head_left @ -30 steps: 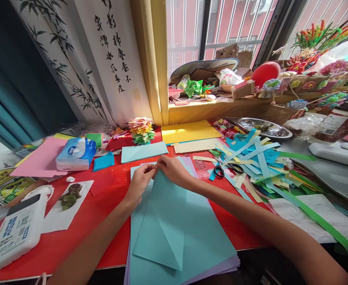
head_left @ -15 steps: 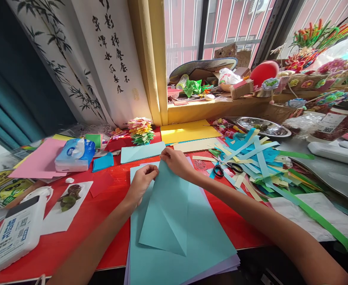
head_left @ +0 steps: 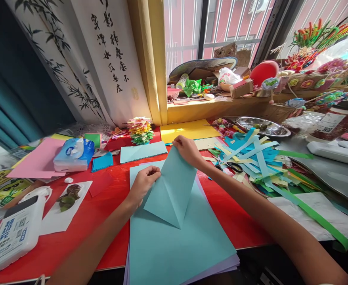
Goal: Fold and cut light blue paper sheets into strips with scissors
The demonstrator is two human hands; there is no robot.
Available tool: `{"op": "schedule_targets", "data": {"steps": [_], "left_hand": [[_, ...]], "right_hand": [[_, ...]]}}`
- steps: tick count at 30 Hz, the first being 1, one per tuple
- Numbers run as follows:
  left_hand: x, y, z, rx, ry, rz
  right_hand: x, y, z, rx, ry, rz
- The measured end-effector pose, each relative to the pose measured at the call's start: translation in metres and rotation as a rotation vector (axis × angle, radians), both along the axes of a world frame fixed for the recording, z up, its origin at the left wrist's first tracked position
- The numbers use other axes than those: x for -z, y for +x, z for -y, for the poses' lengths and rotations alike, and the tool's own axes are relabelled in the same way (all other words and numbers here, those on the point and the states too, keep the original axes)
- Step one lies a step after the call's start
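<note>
A folded light-blue sheet of paper [head_left: 174,186] is held up at a tilt, with a diagonal crease and a pointed lower corner. My right hand [head_left: 188,152] pinches its top corner. At the sheet's left edge, my left hand [head_left: 146,182] has its fingers closed on the paper. Beneath lies a stack of paper [head_left: 186,253], light blue on top with lilac sheets showing at its edges. Just beyond my hands is a pale blue folded strip of paper [head_left: 142,152].
Scissors [head_left: 235,167] lie among a heap of cut paper strips [head_left: 254,154] on the right. Tissues [head_left: 73,154], a white plastic box [head_left: 13,233] and a small picture card [head_left: 68,202] stand left. A metal plate [head_left: 263,126] and yellow paper [head_left: 188,131] are at the back.
The folded sheet has been lifted and turned, its lower corner now higher. My right hand has moved up and to the right with it; my left hand has shifted slightly right.
</note>
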State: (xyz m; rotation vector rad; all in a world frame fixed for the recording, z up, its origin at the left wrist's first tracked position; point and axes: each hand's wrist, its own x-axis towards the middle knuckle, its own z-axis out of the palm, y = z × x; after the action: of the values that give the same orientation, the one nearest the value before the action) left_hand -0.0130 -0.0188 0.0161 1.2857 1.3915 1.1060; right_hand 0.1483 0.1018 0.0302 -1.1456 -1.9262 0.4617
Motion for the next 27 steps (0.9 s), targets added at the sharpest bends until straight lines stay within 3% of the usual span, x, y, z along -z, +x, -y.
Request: {"op": "schedule_targets", "data": {"steps": [13, 20, 23, 27], "left_hand": [[0.002, -0.001, -0.001, 0.033, -0.035, -0.123], [-0.002, -0.008, 0.002, 0.004, 0.108, -0.049], [-0.003, -0.011, 0.000, -0.096, 0.187, -0.031], [-0.001, -0.010, -0.003, -0.197, 0.205, -0.183]], "right_hand": [[0.017, 0.032, -0.040, 0.196, -0.024, -0.027], [0.038, 0.049, -0.048, 0.273, -0.048, -0.095], [0.038, 0.048, -0.046, 0.238, -0.039, -0.136], [0.026, 0.028, -0.027, 0.072, -0.015, -0.175]]}}
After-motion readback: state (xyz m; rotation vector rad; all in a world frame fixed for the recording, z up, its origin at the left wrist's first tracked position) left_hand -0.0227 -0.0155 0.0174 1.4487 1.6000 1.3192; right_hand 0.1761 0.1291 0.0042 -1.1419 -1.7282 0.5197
